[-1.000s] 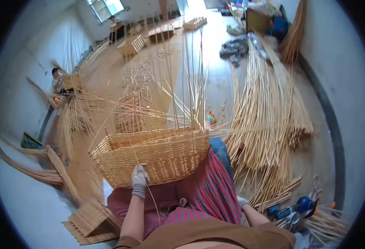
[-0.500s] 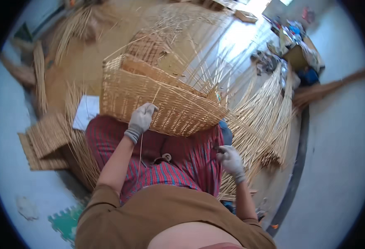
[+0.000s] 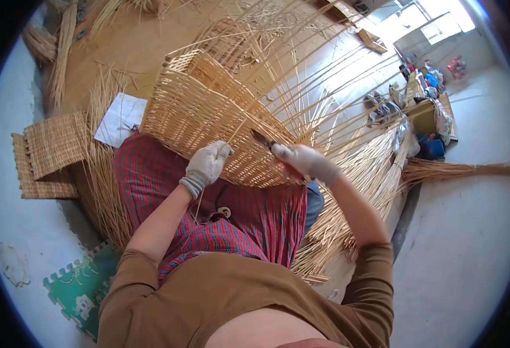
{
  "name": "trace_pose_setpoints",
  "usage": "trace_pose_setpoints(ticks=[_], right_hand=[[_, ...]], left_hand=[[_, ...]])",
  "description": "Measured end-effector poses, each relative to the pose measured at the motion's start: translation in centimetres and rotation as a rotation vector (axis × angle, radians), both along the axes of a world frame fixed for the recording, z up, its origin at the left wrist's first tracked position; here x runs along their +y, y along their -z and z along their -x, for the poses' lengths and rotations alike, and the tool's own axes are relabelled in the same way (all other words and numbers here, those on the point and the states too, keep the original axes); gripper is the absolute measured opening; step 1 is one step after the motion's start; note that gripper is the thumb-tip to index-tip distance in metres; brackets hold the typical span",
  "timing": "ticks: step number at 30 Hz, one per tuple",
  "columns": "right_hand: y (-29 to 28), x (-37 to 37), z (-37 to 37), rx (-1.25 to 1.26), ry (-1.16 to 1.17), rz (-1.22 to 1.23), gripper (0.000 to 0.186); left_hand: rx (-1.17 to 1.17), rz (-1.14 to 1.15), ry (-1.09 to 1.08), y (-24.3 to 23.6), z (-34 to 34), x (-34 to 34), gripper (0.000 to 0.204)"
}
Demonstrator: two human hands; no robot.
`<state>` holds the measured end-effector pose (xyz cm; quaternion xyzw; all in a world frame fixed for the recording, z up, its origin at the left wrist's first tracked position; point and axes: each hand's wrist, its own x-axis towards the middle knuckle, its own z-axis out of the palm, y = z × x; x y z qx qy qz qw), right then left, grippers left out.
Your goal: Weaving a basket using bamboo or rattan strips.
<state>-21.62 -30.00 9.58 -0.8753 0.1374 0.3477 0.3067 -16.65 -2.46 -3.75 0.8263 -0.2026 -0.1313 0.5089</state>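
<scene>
A rectangular wicker basket [image 3: 208,110] of tan woven strands rests tilted across my lap, with long loose stakes [image 3: 330,93] fanning out from its right end. My left hand [image 3: 208,162], in a pale work glove, is closed in a pinch on a thin wicker strand [image 3: 236,134] at the basket's near wall. Below that hand the strand's tail hangs over the lap. My right hand [image 3: 301,159], gloved too, grips a pair of pruning shears [image 3: 262,139] with red handles. Their dark blades point up and left, close to the strand in front of the wall.
Bundles of loose wicker [image 3: 347,214] lie to the right, and more strands [image 3: 101,168] lie to the left. Beside my left knee are a white sheet of paper [image 3: 121,119] and woven panels [image 3: 57,145]. A green foam mat [image 3: 81,290] sits at lower left.
My right hand has risen from beside my right knee to the basket's near wall, bringing the shears. My left hand still pinches the strand. The view has shifted, and the basket looks more tilted.
</scene>
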Motion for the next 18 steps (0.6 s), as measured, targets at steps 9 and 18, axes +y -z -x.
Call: trace_pose_setpoints(ticks=[9,18], right_hand=[[-0.6,-1.1,-6.2,0.107,-0.133,0.135,0.088],[-1.0,-1.4,-7.7,0.061,-0.260,0.162,0.087]], left_hand=[[0.043,0.028,-0.001,-0.6,0.1,0.3,0.036],[0.068,0.010,0.004,-0.8,0.2,0.3,0.030]])
